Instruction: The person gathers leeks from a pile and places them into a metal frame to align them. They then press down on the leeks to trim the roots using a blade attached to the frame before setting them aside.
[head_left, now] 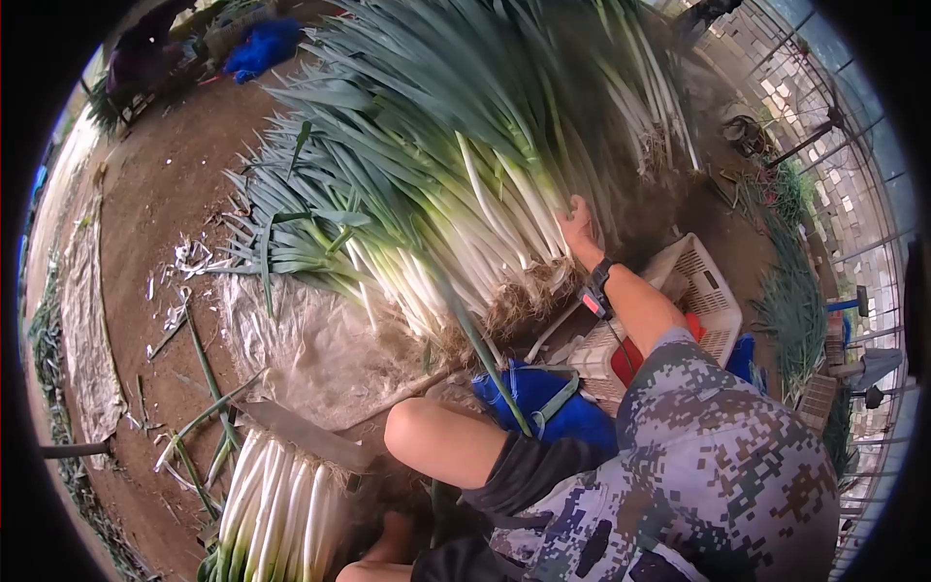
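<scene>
My right hand (579,231), with a dark watch on its wrist, reaches into a large pile of leeks (485,204). Its fingers are curled against the white stalks on the right of the pile, and some fingertips are hidden. The leeks lie side by side, green leaves toward the top and roots toward me. A single long leaf or stalk (485,354) slants down from the pile to my knee. My left hand is out of view.
A flat blade or board (308,435) lies over the root ends of a smaller leek bundle (276,509) at bottom left. Right of the pile stands a pale plastic crate (713,291) with red items. Blue cloth (577,417) lies beside my knee. Leaf scraps (194,257) litter the soil.
</scene>
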`<act>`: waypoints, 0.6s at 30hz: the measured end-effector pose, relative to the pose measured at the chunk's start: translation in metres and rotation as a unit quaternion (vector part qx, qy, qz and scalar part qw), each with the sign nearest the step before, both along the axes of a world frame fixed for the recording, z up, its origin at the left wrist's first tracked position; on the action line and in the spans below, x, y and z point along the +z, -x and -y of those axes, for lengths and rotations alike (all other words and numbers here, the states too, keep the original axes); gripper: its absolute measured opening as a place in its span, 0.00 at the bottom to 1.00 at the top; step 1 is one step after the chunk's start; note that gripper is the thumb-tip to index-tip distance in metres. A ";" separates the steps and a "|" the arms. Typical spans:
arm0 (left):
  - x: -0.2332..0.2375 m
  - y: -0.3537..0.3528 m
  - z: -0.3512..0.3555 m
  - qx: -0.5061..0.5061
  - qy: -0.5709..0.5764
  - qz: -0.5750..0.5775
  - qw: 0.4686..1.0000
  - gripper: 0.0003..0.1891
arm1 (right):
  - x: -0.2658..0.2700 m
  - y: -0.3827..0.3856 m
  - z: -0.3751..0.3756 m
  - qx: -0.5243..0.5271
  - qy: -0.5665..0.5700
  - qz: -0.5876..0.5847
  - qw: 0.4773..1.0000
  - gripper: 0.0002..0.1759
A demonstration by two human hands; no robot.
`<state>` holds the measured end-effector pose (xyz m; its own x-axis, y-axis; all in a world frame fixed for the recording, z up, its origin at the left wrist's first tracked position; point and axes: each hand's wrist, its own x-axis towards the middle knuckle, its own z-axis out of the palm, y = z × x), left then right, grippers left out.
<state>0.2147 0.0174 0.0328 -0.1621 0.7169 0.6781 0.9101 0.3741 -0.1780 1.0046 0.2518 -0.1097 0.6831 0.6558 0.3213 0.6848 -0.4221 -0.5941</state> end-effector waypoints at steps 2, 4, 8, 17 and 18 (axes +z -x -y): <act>0.009 -0.040 -0.016 -0.078 0.009 0.035 0.996 0.16 | 0.013 -0.009 -0.004 -0.006 0.057 -0.002 0.998 0.40; -0.005 -0.053 -0.022 -0.123 0.002 0.100 0.987 0.16 | 0.013 -0.018 -0.010 0.040 0.122 -0.039 0.991 0.49; 0.001 -0.076 -0.026 -0.110 0.022 0.174 0.978 0.21 | -0.002 -0.022 -0.018 0.047 0.150 0.027 0.987 0.51; 0.010 -0.114 -0.046 -0.088 0.021 0.216 0.972 0.19 | 0.042 0.027 -0.004 0.083 0.109 -0.029 0.990 0.40; 0.008 -0.120 -0.049 -0.087 0.018 0.247 0.965 0.20 | 0.041 0.042 0.002 0.131 0.053 -0.092 0.986 0.37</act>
